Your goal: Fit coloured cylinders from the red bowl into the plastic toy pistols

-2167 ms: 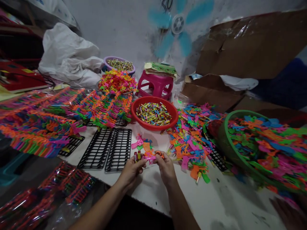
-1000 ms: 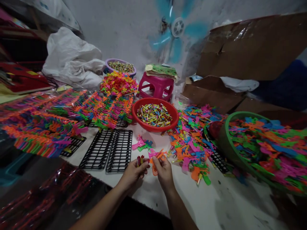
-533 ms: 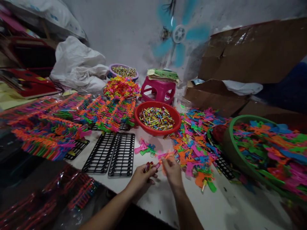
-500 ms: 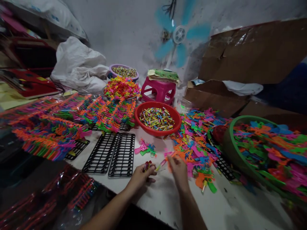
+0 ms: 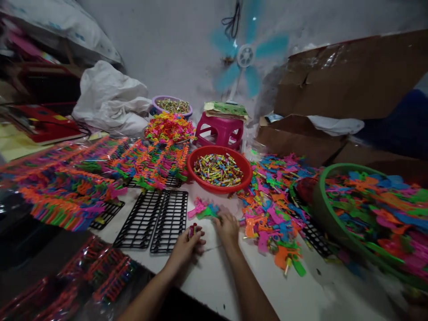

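Observation:
My left hand is closed around a few small dark-red pieces, which stick up between thumb and fingers; their exact kind is too small to tell. My right hand reaches forward over the white table, fingers stretched and somewhat apart, the tips by a green-and-blue toy gun. Nothing shows in its grasp. Beside that gun lies a pink toy gun. Just beyond stands a red basin full of small multicoloured tubes. A loose heap of toy guns spreads to the right of my right hand.
Black plastic grids lie left of my hands. Rows of bright toy pieces cover the table's left side. A large green basin of toy guns stands at right. Behind are a pink stool, a spinning fan and cardboard boxes.
My right hand has moved left and forward from the heap's edge to the small group of toy guns. The small tube and orange piece no longer show in it. My left hand has shifted slightly left.

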The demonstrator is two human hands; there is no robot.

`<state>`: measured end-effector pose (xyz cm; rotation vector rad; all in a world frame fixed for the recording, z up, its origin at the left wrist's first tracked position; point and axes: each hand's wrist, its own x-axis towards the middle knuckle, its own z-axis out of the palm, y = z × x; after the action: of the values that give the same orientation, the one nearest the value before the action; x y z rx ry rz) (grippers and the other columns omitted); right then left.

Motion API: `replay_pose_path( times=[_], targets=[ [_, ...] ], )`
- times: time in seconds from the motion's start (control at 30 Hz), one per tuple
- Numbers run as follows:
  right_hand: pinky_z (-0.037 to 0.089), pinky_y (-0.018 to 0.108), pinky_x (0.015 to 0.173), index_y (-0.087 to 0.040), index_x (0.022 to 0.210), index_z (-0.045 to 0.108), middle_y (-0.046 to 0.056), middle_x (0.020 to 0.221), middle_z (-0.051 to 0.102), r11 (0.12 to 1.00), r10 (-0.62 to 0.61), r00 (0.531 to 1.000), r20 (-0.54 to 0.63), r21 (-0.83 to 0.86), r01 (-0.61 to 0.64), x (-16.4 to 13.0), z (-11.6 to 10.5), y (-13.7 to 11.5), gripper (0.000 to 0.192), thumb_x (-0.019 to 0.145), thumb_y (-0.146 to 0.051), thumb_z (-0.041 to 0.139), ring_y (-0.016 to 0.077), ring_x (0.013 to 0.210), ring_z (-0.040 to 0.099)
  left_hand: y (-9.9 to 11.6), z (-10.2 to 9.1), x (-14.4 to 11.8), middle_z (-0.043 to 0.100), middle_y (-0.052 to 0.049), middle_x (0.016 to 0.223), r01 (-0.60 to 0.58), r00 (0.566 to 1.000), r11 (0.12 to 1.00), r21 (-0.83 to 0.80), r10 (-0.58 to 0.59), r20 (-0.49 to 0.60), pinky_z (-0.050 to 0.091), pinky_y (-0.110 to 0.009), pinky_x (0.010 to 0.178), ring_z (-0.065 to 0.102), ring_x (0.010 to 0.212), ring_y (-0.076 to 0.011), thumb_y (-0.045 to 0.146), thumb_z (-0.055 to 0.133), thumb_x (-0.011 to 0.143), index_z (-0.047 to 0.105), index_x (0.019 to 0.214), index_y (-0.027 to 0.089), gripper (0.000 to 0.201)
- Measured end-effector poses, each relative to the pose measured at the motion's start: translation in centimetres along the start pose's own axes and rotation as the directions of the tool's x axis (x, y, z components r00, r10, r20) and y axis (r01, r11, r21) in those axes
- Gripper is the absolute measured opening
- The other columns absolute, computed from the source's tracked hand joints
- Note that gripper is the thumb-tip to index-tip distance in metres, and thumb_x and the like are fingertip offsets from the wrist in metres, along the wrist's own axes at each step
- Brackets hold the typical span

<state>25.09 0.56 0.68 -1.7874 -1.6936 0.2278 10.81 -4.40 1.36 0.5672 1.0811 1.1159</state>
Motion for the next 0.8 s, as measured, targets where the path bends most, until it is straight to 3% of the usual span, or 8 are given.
replay_pose_path(
  times=[0.13, 0.23, 0.37, 0.47, 0.53, 0.63, 0.73, 0.8],
  targets=[
    [0.038, 0.028, 0.059, -0.018, 0.076, 0.058, 0.004, 0.068, 0.06, 0.934, 0.166, 0.986, -0.026, 0.325, -0.149, 0.0, -2.6, 0.9, 0.026, 0.076, -0.043, 0.049, 0.0176, 0.061, 0.052, 1.7, -1.4, 0.0, 0.06, -0.011, 0.101, 0.003, 0.998, 1.0, -0.019, -0.005, -0.066, 0.051, -0.025, 0.051, 0.063, 0.07, -0.0159, 0.029, 0.072, 0.061, 0.057, 0.092, 0.015, 0.038],
    [0.037, 0.024, 0.052, -0.018, 0.069, 0.056, 0.0, 0.058, 0.054, 0.864, 0.119, 0.99, 0.08, 0.482, -0.143, -1.1, -5.2, -0.1, 0.027, 0.073, -0.044, 0.054, 0.0141, 0.055, 0.048, 2.0, -0.5, -0.3, 0.057, -0.011, 0.108, -0.025, 1.0, 0.998, -0.056, 0.025, -0.007, 0.052, -0.025, 0.054, 0.062, 0.078, -0.0177, 0.034, 0.07, 0.062, 0.057, 0.097, 0.017, 0.04],
    [0.038, 0.023, 0.052, -0.018, 0.061, 0.055, -0.001, 0.055, 0.051, 0.805, -0.023, 0.961, 0.274, 0.576, -0.144, -2.9, -7.6, -1.7, 0.025, 0.073, -0.04, 0.058, 0.0124, 0.054, 0.047, 2.5, 1.5, -0.9, 0.063, -0.004, 0.071, -0.106, 0.99, 0.994, -0.031, 0.108, 0.089, 0.043, -0.017, 0.039, 0.059, 0.055, -0.0115, 0.036, 0.069, 0.062, 0.059, 0.074, 0.013, 0.028],
    [0.043, 0.026, 0.06, -0.019, 0.069, 0.059, 0.001, 0.063, 0.056, 0.729, -0.07, 0.955, 0.29, 0.668, -0.149, -3.3, -8.8, -1.2, 0.022, 0.075, -0.039, 0.055, 0.0143, 0.061, 0.052, 3.5, 1.9, -1.6, 0.054, 0.002, 0.043, -0.041, 0.993, 0.999, -0.031, 0.044, 0.106, 0.029, -0.014, 0.029, 0.043, 0.032, -0.0042, 0.036, 0.068, 0.063, 0.056, 0.056, 0.011, 0.028],
    [0.045, 0.029, 0.067, -0.02, 0.08, 0.062, 0.003, 0.074, 0.061, 0.671, -0.015, 0.973, 0.231, 0.724, -0.162, -3.2, -9.0, -0.4, 0.021, 0.075, -0.039, 0.054, 0.0162, 0.068, 0.055, 4.4, 1.8, -2.1, 0.05, 0.003, 0.037, 0.063, 0.994, 0.995, -0.08, -0.056, 0.09, 0.023, -0.013, 0.027, 0.04, 0.029, -0.003, 0.033, 0.067, 0.065, 0.054, 0.051, 0.011, 0.029],
    [0.047, 0.034, 0.072, -0.021, 0.091, 0.062, 0.006, 0.089, 0.063, 0.616, 0.08, 0.975, 0.208, 0.759, -0.212, -3.2, -7.8, 0.2, 0.026, 0.07, -0.037, 0.061, 0.0189, 0.076, 0.058, 5.4, 1.8, -2.6, 0.055, 0.001, 0.046, 0.184, 0.983, 0.945, -0.269, -0.172, 0.068, 0.029, -0.011, 0.03, 0.048, 0.036, -0.0037, 0.021, 0.065, 0.067, 0.055, 0.056, 0.011, 0.018],
    [0.048, 0.034, 0.074, -0.021, 0.103, 0.059, 0.008, 0.1, 0.062, 0.604, 0.052, 0.967, 0.251, 0.763, -0.231, -3.8, -5.7, -0.8, 0.041, 0.065, -0.034, 0.066, 0.0215, 0.085, 0.058, 5.5, 2.4, -3.1, 0.058, 0.001, 0.052, 0.273, 0.962, 0.863, -0.425, -0.257, 0.096, 0.034, -0.01, 0.034, 0.052, 0.041, -0.0038, 0.013, 0.061, 0.07, 0.056, 0.062, 0.011, 0.01],
    [0.048, 0.033, 0.073, -0.021, 0.108, 0.056, 0.008, 0.104, 0.06, 0.602, 0.051, 0.976, 0.214, 0.772, -0.201, -4.4, -4.7, -2.0, 0.049, 0.063, -0.035, 0.067, 0.0218, 0.087, 0.058, 5.0, 3.0, -3.5, 0.057, 0.001, 0.051, 0.317, 0.948, 0.841, -0.439, -0.294, 0.12, 0.033, -0.01, 0.033, 0.051, 0.039, -0.0035, 0.013, 0.06, 0.072, 0.055, 0.062, 0.011, 0.011]
  ],
)
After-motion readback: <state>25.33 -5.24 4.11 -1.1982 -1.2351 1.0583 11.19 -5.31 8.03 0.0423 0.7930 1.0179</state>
